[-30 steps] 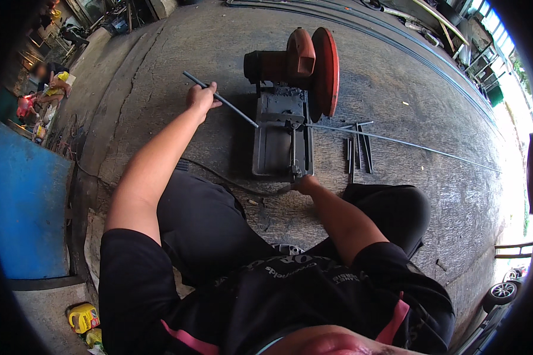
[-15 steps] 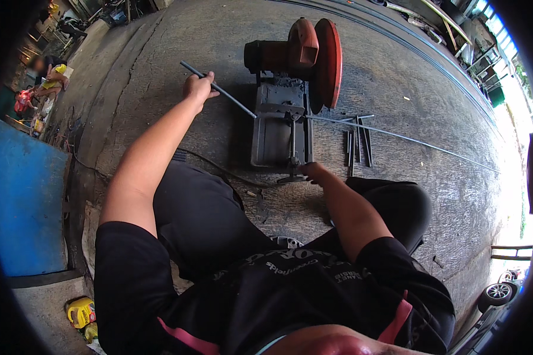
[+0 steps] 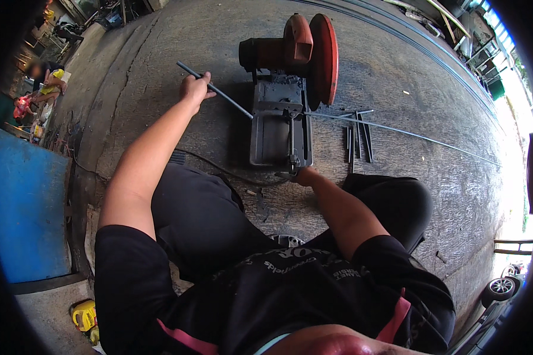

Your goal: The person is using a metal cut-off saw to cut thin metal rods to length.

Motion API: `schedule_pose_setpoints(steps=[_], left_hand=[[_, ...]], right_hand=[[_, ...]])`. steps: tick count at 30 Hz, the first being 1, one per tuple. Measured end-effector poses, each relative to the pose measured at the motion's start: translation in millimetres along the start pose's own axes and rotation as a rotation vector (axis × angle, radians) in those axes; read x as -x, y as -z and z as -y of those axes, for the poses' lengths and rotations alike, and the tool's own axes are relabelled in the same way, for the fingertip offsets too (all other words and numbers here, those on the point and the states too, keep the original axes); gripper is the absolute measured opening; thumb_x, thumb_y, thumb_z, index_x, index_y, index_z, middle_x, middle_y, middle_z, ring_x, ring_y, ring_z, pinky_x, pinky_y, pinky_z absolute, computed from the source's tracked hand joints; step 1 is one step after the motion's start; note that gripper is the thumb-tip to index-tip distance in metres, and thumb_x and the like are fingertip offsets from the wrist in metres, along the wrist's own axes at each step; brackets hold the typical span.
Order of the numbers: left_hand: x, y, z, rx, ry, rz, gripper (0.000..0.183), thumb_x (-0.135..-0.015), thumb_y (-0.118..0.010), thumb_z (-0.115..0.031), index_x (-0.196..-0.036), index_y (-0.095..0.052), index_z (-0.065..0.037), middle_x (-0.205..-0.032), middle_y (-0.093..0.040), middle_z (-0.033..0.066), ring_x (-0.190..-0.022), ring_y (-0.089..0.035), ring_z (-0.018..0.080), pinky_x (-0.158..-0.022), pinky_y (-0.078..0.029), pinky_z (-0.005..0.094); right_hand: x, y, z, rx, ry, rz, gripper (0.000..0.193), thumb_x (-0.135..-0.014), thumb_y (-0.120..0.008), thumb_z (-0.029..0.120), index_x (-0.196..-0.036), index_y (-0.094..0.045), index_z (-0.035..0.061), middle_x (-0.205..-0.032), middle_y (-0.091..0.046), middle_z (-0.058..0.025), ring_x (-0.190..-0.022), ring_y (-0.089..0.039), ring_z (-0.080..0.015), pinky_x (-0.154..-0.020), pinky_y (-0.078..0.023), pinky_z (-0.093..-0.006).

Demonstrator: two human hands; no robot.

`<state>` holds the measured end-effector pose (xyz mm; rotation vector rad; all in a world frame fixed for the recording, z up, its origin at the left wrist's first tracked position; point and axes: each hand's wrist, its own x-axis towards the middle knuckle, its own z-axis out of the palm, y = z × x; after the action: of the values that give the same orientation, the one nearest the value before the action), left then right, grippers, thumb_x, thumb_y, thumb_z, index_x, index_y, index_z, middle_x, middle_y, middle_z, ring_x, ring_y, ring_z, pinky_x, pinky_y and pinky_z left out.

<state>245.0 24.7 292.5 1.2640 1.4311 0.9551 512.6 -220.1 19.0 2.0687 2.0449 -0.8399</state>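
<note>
My left hand (image 3: 195, 90) is closed around a short grey metal rod (image 3: 234, 104), held slanting beside a red cut-off saw (image 3: 269, 53). The rod's lower end comes close to the left edge of the saw's dark base (image 3: 270, 142). At the near end of the vise screw (image 3: 291, 139), my right hand (image 3: 304, 176) grips the crank handle (image 3: 286, 176); its fingers are partly hidden. A long thin metal rod (image 3: 408, 135) runs from the vise area out to the right, below the red disc guard (image 3: 324, 62).
Several short metal pieces (image 3: 363, 141) lie on the floor right of the saw. A black cable (image 3: 219, 168) curves to its near side. Long bars (image 3: 397, 38) stretch across the far right. At the far left, beyond a blue panel (image 3: 26, 207), sits another person (image 3: 41, 77).
My right hand has shifted slightly left at the crank handle, and the handle has turned. My left hand still holds the short rod in nearly the same place. The view has shifted slightly.
</note>
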Motion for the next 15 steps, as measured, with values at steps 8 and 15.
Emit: schedule_pose_setpoints(steps=[8, 15], left_hand=[[2, 0, -3, 0.006, -0.005, -0.007, 0.030, -0.091, -0.055, -0.022, -0.093, -0.052, 0.008, -0.088, -0.055, 0.0131, -0.075, -0.062, 0.0225, -0.062, -0.060, 0.0337], [3, 0, -4, -0.016, -0.012, -0.007, 0.030, -0.091, -0.054, -0.022, -0.093, -0.052, 0.008, -0.090, -0.056, 0.0143, -0.077, -0.063, 0.0232, -0.064, -0.060, 0.0348]], right_hand=[[3, 69, -6, -1.468, -0.457, 0.090, 0.049, -0.082, -0.059, 0.052, -0.085, -0.061, 0.0028, -0.066, -0.056, -0.0062, -0.060, -0.054, -0.0175, -0.052, -0.047, -0.0335], [-18, 0, -9, -0.210, 0.032, 0.069, 0.045, -0.084, -0.055, 0.048, -0.100, -0.064, 0.0070, -0.089, -0.066, -0.0144, -0.075, -0.064, -0.0282, -0.069, -0.051, -0.0396]])
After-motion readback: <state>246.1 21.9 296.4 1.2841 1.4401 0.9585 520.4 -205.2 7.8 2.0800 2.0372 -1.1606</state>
